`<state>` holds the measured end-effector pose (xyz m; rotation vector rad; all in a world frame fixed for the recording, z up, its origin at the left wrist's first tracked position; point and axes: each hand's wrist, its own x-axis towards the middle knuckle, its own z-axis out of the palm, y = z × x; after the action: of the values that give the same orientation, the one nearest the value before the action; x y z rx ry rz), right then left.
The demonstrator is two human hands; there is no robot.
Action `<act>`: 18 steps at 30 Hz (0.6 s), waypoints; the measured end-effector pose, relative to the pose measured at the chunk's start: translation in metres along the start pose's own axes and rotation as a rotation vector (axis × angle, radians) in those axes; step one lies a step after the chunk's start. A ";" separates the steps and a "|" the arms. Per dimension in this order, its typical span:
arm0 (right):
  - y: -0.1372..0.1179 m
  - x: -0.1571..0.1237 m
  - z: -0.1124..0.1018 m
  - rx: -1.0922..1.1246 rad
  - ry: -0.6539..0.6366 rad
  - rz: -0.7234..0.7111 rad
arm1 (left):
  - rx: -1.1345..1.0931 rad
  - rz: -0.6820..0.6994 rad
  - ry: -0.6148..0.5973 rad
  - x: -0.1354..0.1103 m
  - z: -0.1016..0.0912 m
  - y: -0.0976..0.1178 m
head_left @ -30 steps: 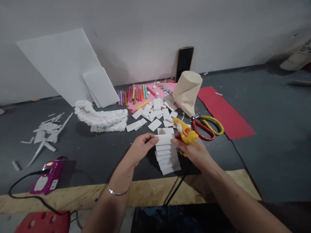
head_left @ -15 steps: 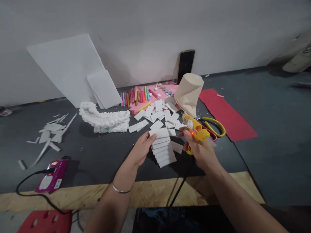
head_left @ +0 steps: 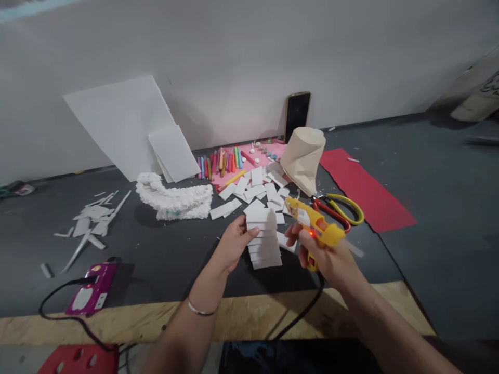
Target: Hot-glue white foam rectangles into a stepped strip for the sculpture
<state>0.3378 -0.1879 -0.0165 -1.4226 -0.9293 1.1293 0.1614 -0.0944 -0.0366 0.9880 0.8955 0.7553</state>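
Between thumb and fingers, my left hand (head_left: 236,243) pinches a strip of overlapping white foam-board pieces (head_left: 265,248), layered like shingles, at its left edge. My right hand (head_left: 322,254) is wrapped round a yellow hot glue gun (head_left: 315,222) with a lit red light; its nozzle points up and left, and a glue stick pokes out of the back. A black cord runs down from its handle. Behind the strip lies a heap of loose white rectangles (head_left: 255,191). Scissors (head_left: 343,208) with red and yellow handles lie just beyond the glue gun.
A curved, bumpy white piece (head_left: 175,197) lies left, near white scraps (head_left: 91,218) and a purple power box (head_left: 93,288). Crayons (head_left: 224,162) lie on pink paper. A beige cone-shaped piece (head_left: 304,156), a phone (head_left: 297,115) and a red sheet (head_left: 364,189) stand or lie further back.
The glue gun has drawn back slightly towards me and tilted, its nozzle now clear of the scissors. My left hand still holds the strip, which is turned a little straighter. The view has shifted.
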 end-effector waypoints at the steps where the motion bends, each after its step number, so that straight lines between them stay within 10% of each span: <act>1: -0.002 -0.006 0.002 -0.035 -0.032 0.033 | 0.015 0.022 0.004 0.000 0.000 0.001; 18: 0.003 -0.028 0.023 -0.260 -0.190 -0.023 | 0.075 0.099 -0.044 -0.006 0.005 0.005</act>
<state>0.3084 -0.2091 -0.0152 -1.5253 -1.2607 1.1731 0.1628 -0.0994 -0.0288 1.1177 0.8466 0.7849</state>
